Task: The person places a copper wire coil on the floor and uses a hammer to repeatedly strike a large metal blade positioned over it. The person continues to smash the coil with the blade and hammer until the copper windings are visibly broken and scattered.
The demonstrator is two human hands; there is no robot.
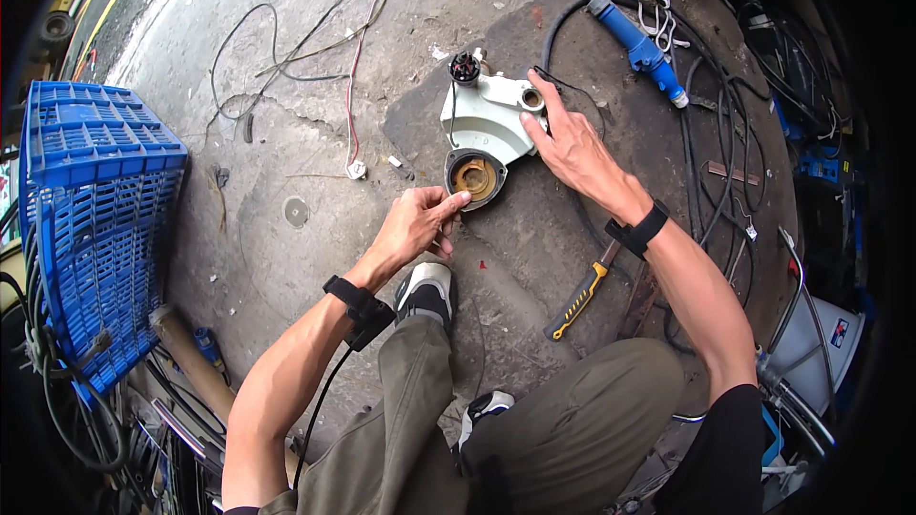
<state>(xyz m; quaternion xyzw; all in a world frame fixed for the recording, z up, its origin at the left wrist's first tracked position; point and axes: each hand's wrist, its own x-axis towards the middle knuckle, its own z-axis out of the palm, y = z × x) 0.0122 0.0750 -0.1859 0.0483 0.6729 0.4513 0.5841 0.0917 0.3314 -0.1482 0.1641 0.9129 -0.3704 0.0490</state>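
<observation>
A pale green machine housing [487,114] rests on the concrete floor in front of me. At its near end sits a round flange [497,193] with a dark rim and a brown, greasy-looking inside. My left hand [417,226] pinches that rim between thumb and fingers. Around the housing's right edge my right hand [580,145] is wrapped, thumb and index finger either side of a round boss [532,98]; its other fingers are partly hidden. A black round fitting [465,68] with reddish bits stands at the far left corner, a thin black wire running down from it.
A screwdriver [577,301] with a yellow and black handle lies near my right knee. Blue plug connectors [637,48] and black cables [711,124] cover the right side. A blue plastic crate [105,148] stands at left. Thin wires [355,124] trail across the floor [315,257].
</observation>
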